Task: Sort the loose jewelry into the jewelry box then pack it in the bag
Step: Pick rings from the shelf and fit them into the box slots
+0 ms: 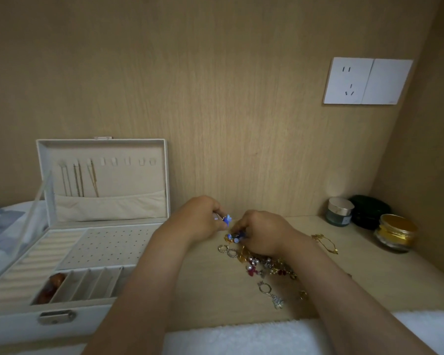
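Note:
A cream jewelry box [16, 321] stands open at the left, its lid upright with thin chains [78, 179] hanging inside. An amber piece [50, 286] lies in its front left compartment. A pile of loose jewelry [263, 265] lies on the wooden shelf to the box's right: rings, earrings, red and pearl pieces. My left hand [198, 217] pinches a small blue earring [227, 219] just above the pile's far end. My right hand [260, 231] pinches another blue beaded piece [237, 237] right beside it. No bag is in view.
A gold chain [326, 243] lies to the right of my right wrist. Three jars stand at the back right: a grey one [340, 211], a black one [369, 211], a gold one [395, 233]. White fluffy cloth [241, 338] covers the front edge. A wall socket [367, 80] sits above.

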